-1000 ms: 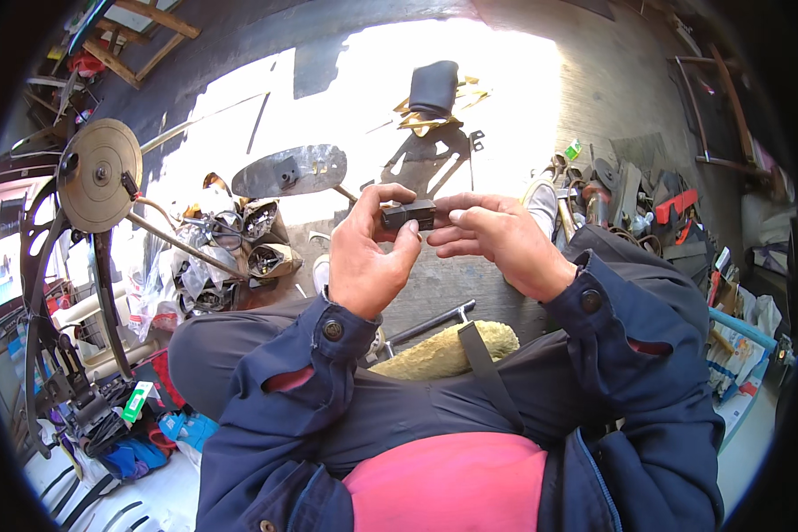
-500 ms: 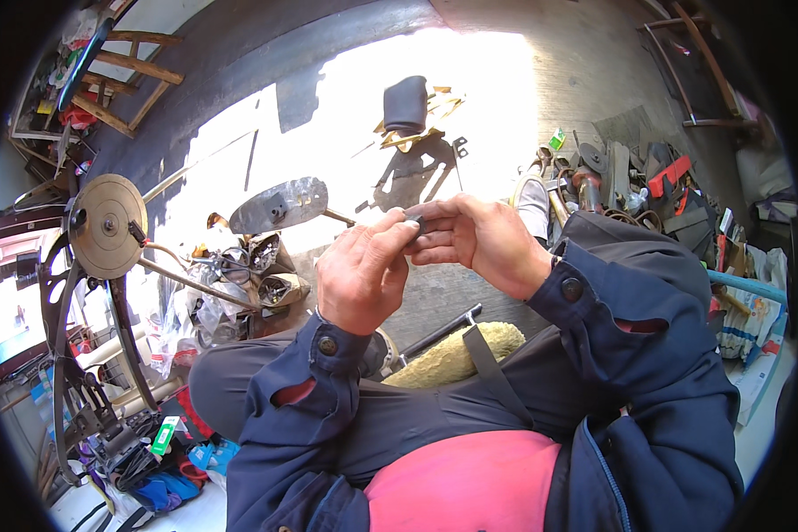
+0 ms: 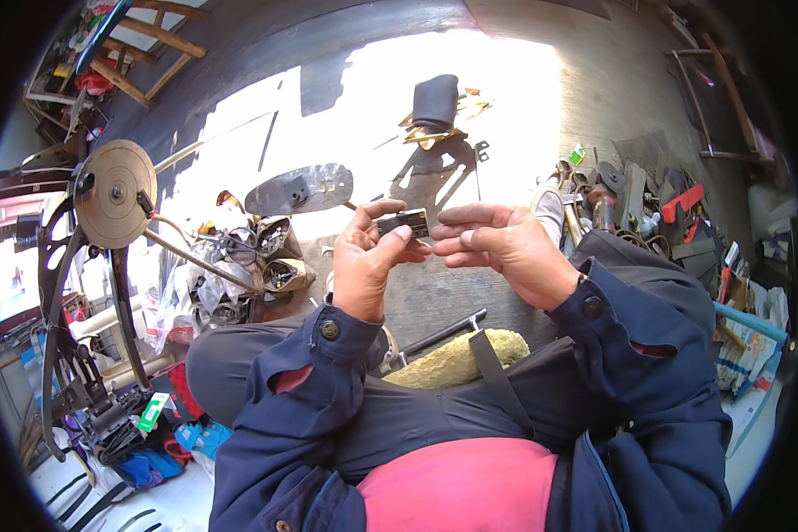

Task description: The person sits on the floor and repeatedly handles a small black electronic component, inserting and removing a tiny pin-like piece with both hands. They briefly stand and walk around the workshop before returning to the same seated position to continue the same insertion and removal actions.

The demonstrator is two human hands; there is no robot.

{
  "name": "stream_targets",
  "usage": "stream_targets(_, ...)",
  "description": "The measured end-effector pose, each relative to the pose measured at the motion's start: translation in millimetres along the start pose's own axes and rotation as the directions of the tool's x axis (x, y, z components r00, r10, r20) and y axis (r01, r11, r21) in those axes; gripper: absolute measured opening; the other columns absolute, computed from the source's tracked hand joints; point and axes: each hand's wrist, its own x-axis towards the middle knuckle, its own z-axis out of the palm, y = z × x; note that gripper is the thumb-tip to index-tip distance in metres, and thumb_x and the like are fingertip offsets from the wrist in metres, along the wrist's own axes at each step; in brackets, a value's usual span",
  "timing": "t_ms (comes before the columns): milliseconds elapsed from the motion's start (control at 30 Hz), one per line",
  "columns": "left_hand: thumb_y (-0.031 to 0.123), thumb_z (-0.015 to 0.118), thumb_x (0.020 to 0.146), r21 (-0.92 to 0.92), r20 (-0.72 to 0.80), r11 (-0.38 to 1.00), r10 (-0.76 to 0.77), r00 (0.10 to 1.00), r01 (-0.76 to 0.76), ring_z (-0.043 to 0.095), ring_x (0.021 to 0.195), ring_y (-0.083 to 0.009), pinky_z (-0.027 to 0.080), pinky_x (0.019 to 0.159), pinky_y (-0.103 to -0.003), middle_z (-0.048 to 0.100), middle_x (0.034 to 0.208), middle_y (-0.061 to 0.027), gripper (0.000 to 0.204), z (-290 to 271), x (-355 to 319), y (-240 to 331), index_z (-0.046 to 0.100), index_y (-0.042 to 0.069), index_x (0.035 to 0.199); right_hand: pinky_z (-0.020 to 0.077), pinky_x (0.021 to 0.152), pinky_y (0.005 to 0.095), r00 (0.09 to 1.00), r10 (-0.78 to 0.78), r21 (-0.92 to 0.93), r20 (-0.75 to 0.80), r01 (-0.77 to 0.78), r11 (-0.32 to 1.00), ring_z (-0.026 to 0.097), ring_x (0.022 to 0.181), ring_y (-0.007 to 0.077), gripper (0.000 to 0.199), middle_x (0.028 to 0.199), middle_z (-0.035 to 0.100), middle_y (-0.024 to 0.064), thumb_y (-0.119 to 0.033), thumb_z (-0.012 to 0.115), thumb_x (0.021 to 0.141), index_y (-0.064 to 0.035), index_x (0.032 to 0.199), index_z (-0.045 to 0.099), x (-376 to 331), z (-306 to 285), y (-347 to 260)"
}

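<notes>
A small dark rectangular metal part [image 3: 405,222] is pinched between the thumb and fingers of my left hand [image 3: 370,260], raised in front of me over my lap. My right hand [image 3: 502,246] meets it from the right, its fingertips touching the part's right end. Both arms wear dark blue sleeves with buttoned cuffs. Below the hands lie my grey trousers and a yellow fuzzy pad [image 3: 457,358] with a black strap across it.
On the sunlit concrete floor lie an oval metal plate [image 3: 299,189], a black rubber piece [image 3: 435,100] and a flat bracket. A round disc [image 3: 113,192] on a metal frame stands at left beside shiny scrap parts [image 3: 253,257]. Tools and clutter pile at right [image 3: 647,204].
Both hands have dropped a little and the right hand's fingers have straightened along the part. The view has shifted slightly.
</notes>
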Motion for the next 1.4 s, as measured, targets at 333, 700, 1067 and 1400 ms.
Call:
stream_targets(333, 0.004, 0.064, 0.094, -0.06, 0.014, 0.991, -0.119, 0.993, 0.119, 0.074, 0.08, -0.0201, 0.06, 0.071, -0.03, 0.07, 0.099, -0.012, 0.038, -2.7, -0.8, -4.9, 0.052, -0.002, 0.129, 0.0617, 0.087, 0.034, 0.998, 0.025, -0.066, -0.066, -0.03, 0.997, 0.074, 0.098, 0.0243, 0.036, 0.117, 0.071, 0.0222, -0.003, 0.055, 0.1, 0.0092, 0.133, 0.056, 4.4, -1.4, -2.9)
stream_targets(700, 0.007, 0.065, 0.094, -0.013, -0.012, 0.99, -0.139, 0.99, 0.139, 0.074, 0.079, -0.019, 0.055, 0.066, -0.027, 0.07, 0.097, -0.0086, 0.038, -4.2, 0.8, -6.6, 0.054, 0.002, 0.129, 0.0585, 0.095, 0.0354, 1.0, 0.025, -0.071, -0.014, -0.026, 0.997, 0.071, 0.108, 0.0251, 0.045, 0.129, 0.065, 0.0251, 0.003, 0.052, 0.094, 0.0108, 0.138, 0.05, 4.1, -3.1, -3.4)
stream_targets(1067, 0.008, 0.066, 0.094, 0.025, -0.001, 0.99, -0.14, 0.99, 0.14, 0.074, 0.081, -0.0194, 0.055, 0.065, -0.027, 0.07, 0.098, -0.0098, 0.039, -2.7, 1.1, -6.6, 0.053, 0.002, 0.13, 0.0617, 0.09, 0.033, 0.998, 0.02, -0.066, -0.056, -0.024, 0.998, 0.072, 0.104, 0.0239, 0.036, 0.124, 0.068, 0.025, 0.003, 0.054, 0.098, 0.0096, 0.133, 0.056, 1.4, -0.7, -3.9)
stream_targets(1400, 0.011, 0.067, 0.093, 0.031, 0.015, 0.989, -0.146, 0.989, 0.145, 0.074, 0.081, -0.0193, 0.055, 0.065, -0.027, 0.07, 0.1, -0.0101, 0.041, -3.6, -0.2, -6.1, 0.054, 0.002, 0.131, 0.0625, 0.084, 0.0321, 0.996, -0.009, -0.174, -0.092, -0.007, 0.985, 0.074, 0.097, 0.0215, 0.034, 0.116, 0.072, 0.0218, -0.007, 0.057, 0.102, 0.0084, 0.132, 0.058, 2.0, -1.5, -2.8)
